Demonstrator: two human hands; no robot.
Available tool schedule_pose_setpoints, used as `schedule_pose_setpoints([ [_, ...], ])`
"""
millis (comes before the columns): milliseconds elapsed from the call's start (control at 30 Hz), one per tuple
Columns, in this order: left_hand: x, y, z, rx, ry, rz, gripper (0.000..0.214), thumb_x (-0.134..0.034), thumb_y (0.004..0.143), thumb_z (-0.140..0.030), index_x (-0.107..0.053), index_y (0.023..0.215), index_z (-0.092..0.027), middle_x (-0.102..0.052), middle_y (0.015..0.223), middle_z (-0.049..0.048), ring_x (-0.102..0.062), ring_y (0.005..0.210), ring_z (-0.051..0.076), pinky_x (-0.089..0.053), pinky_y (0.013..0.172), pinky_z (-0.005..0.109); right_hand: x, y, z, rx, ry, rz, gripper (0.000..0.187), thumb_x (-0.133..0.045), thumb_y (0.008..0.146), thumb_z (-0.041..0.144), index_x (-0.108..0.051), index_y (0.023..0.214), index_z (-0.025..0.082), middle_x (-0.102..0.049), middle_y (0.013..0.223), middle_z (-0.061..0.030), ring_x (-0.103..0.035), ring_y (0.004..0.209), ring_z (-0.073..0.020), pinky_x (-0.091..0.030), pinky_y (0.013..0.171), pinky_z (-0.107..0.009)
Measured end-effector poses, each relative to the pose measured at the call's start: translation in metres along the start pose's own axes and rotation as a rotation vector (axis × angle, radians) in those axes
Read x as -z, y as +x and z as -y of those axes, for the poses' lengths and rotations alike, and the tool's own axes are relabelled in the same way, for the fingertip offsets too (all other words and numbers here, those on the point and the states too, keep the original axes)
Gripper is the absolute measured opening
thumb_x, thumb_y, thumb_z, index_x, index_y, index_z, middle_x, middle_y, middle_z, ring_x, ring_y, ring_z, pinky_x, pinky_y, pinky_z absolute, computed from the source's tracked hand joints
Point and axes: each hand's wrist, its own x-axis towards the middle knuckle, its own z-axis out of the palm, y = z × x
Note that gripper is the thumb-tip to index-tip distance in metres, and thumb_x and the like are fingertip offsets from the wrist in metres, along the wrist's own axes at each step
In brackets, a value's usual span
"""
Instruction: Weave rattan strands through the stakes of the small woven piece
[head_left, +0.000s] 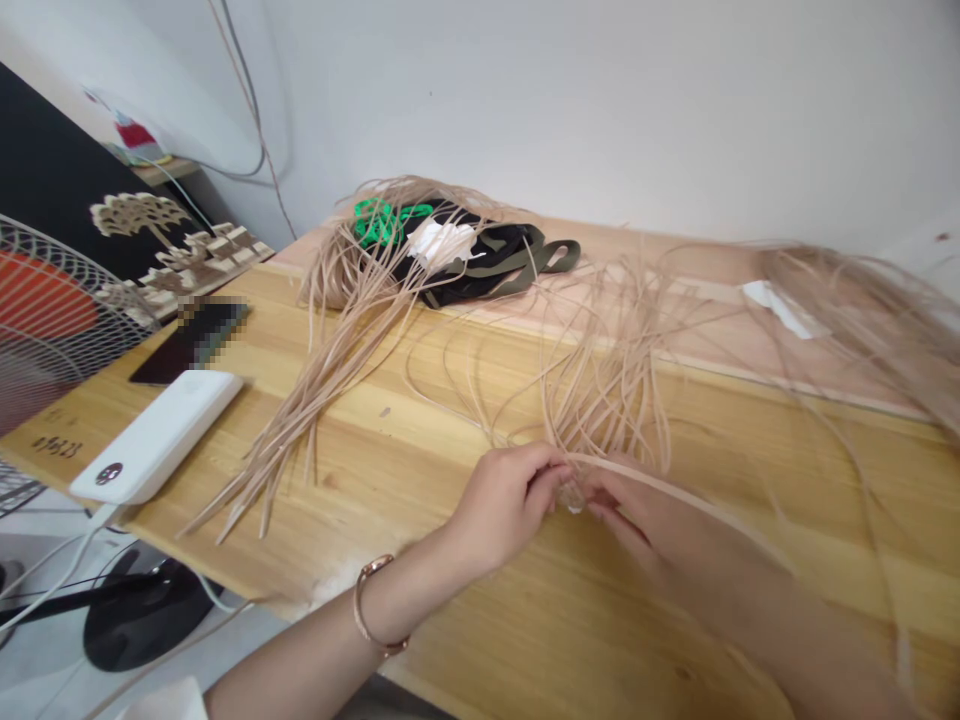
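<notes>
My left hand (517,495) is closed in a pinch at the near end of a bundle of thin beige rattan strips (615,390). Close beside it, my right hand (637,510) pinches at the same spot, and one pale strip (690,485) runs back over it toward the right. Between my fingertips a small clear, shiny object (572,496) shows; its kind is hard to make out. The bundle's strips fan out away from me across the table. Fingers hide the point where the strips come together.
Another rattan bundle (330,350) lies to the left on the wooden table (420,620). Behind it sits a black bag (450,290) with green cord (379,222). More strips (862,310) lie at far right. A white power bank (157,435), phone (187,340) and fan (45,300) are left.
</notes>
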Motion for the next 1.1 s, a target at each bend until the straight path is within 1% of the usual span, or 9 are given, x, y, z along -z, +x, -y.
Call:
schedule_pose_setpoints([
  [133,0.000,0.001,0.001,0.014,-0.015,0.003,0.019,-0.047,0.087,-0.022,-0.064,0.080,-0.016,-0.056,0.058,-0.0027,-0.052,0.055,0.009,-0.038,0.057,0.019,0.013,0.008,-0.002,0.007,0.117,0.079,0.020,-0.040,0.086,0.013,-0.059,0.086,0.020,-0.063,0.083,-0.0031,-0.059,0.074,-0.0172,-0.047,0.070,-0.033],
  [233,0.001,0.001,0.001,0.012,-0.006,-0.005,0.021,-0.046,0.088,-0.023,-0.065,0.082,-0.016,-0.057,0.059,-0.0020,-0.053,0.057,0.010,-0.039,0.058,0.020,0.016,0.012,-0.006,0.010,0.171,0.111,0.017,-0.042,0.086,0.017,-0.057,0.078,0.020,-0.062,0.078,-0.0029,-0.057,0.070,-0.0168,-0.045,0.068,-0.031],
  [367,0.001,-0.001,0.001,-0.078,0.045,-0.098,0.019,-0.048,0.086,-0.019,-0.067,0.083,-0.016,-0.063,0.072,0.0028,-0.057,0.069,0.013,-0.042,0.064,0.023,0.020,0.016,-0.008,-0.080,0.238,0.186,0.026,-0.039,0.090,0.030,-0.056,0.073,0.020,-0.060,0.072,-0.0018,-0.054,0.065,-0.0163,-0.040,0.058,-0.028],
  [467,0.000,-0.001,0.002,-0.120,-0.019,-0.178,0.018,-0.052,0.083,-0.014,-0.070,0.084,-0.014,-0.064,0.079,0.0061,-0.059,0.074,0.014,-0.045,0.068,0.023,0.023,0.017,-0.005,-0.146,0.249,0.219,0.026,-0.041,0.089,0.032,-0.057,0.073,0.020,-0.060,0.069,-0.0001,-0.052,0.061,-0.0145,-0.036,0.053,-0.025],
  [600,-0.003,0.002,0.004,-0.068,-0.191,-0.213,0.015,-0.057,0.079,-0.015,-0.072,0.083,-0.012,-0.067,0.076,0.0070,-0.060,0.070,0.014,-0.046,0.063,0.022,0.022,0.016,-0.001,-0.150,0.211,0.182,0.029,-0.040,0.089,0.033,-0.055,0.069,0.020,-0.058,0.063,0.0009,-0.050,0.057,-0.0134,-0.033,0.050,-0.025],
  [767,-0.002,0.005,0.006,0.025,-0.320,-0.177,0.014,-0.059,0.078,-0.017,-0.073,0.078,-0.015,-0.070,0.074,0.0047,-0.062,0.070,0.014,-0.047,0.065,0.022,0.015,0.013,-0.005,-0.199,0.253,0.139,0.027,-0.043,0.087,0.035,-0.055,0.068,0.020,-0.051,0.057,0.0033,-0.045,0.053,-0.0119,-0.028,0.047,-0.023],
  [833,-0.003,0.005,0.007,0.059,-0.375,-0.176,0.014,-0.058,0.078,-0.016,-0.072,0.077,-0.015,-0.070,0.073,0.0035,-0.062,0.069,0.014,-0.047,0.065,0.022,0.012,0.013,-0.008,-0.217,0.290,0.139,0.029,-0.044,0.087,0.039,-0.056,0.070,0.020,-0.050,0.058,0.0033,-0.045,0.054,-0.0120,-0.028,0.049,-0.023],
  [1000,-0.004,0.006,0.009,0.086,-0.435,-0.186,0.012,-0.055,0.080,-0.018,-0.066,0.077,-0.015,-0.067,0.068,0.0009,-0.061,0.066,0.011,-0.048,0.064,0.021,0.010,0.012,-0.014,-0.218,0.384,0.165,0.032,-0.042,0.088,0.045,-0.060,0.078,0.020,-0.059,0.070,0.0007,-0.052,0.064,-0.0151,-0.033,0.055,-0.025],
  [1100,-0.002,0.007,0.010,0.100,-0.508,-0.167,0.010,-0.055,0.080,-0.021,-0.063,0.079,-0.014,-0.066,0.066,0.0010,-0.061,0.064,0.012,-0.049,0.064,0.023,0.009,0.011,-0.020,-0.195,0.491,0.181,0.031,-0.045,0.086,0.045,-0.061,0.083,0.019,-0.062,0.075,-0.0015,-0.055,0.067,-0.0170,-0.038,0.058,-0.027],
])
